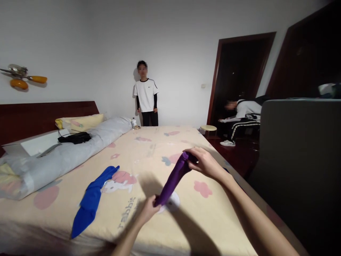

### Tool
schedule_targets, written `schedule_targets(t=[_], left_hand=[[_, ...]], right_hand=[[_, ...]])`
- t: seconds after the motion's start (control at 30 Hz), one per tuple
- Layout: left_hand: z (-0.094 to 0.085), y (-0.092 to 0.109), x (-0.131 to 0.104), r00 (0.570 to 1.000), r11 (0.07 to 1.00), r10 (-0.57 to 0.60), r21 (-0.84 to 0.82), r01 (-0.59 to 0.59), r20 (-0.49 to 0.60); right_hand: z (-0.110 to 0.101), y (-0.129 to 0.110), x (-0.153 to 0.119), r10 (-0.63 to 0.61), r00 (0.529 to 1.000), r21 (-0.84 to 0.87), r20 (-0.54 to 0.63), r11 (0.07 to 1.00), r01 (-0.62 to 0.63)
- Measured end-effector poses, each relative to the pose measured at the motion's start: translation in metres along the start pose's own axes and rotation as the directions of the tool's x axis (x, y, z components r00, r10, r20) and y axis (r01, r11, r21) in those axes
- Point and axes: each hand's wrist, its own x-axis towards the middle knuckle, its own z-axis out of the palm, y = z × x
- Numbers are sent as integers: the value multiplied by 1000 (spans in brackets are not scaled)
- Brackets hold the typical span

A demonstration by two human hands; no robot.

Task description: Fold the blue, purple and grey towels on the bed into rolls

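A strip of purple cloth (173, 181), folded or rolled into a long narrow shape, is held slantwise above the bed (223, 217). My left hand (149, 209) is closed on its near, lower end. Around the far, upper end, where layered edges show, the fingers of my right hand (204, 163) are pinched. To the left, a twisted blue cloth (92, 199) lies on the printed bedsheet, apart from both hands. A bit of dark blue fabric shows partly behind my right forearm; its kind is hidden.
A grey-white covered bolster (66, 158) runs along the bed's left side, with a black item (75, 138) on it. One person (145, 94) stands at the far wall. Another person (246, 110) bends over near a stool (208, 128). A dark grey panel (298, 160) rises at right.
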Motion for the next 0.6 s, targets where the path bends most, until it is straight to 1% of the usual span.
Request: schedule_targets(t=[0.07, 0.1, 0.13, 0.17, 0.23, 0.3, 0.37, 0.47, 0.53, 0.6], left_hand=[[24, 16, -6, 997, 994, 25, -105, -18, 73], [35, 23, -10, 992, 986, 37, -163, -17, 118], [45, 30, -16, 985, 982, 47, -188, -16, 164], [53, 35, -22, 978, 984, 55, -175, -19, 203], [64, 42, -32, 970, 998, 56, -55, -44, 238], [69, 46, -39, 973, 995, 54, 64, -70, 226], [69, 47, -42, 974, 991, 66, 97, -89, 219], [66, 44, -44, 975, 990, 49, 120, -76, 215], [65, 41, -44, 980, 991, -6, 136, -21, 198], [66, 38, -44, 981, 989, -46, 143, 19, 187]], right_hand=[[-13, -16, 10, -62, 998, -56, -27, 997, 61], [-17, -22, 13, -88, 996, -78, -28, 993, 85], [-19, -28, 14, -109, 994, -90, -17, 990, 107], [-20, -32, 14, -126, 992, -90, 8, 988, 126], [-18, -39, 12, -146, 986, -72, 83, 986, 152], [-17, -43, 10, -155, 976, -55, 152, 985, 165], [-19, -42, 9, -143, 973, -56, 183, 986, 156], [-32, -25, 13, -103, 974, -50, 200, 992, 115], [-44, -1, 18, -73, 970, -36, 232, 996, 84], [-55, 30, 21, -15, 961, -49, 275, 998, 30]])
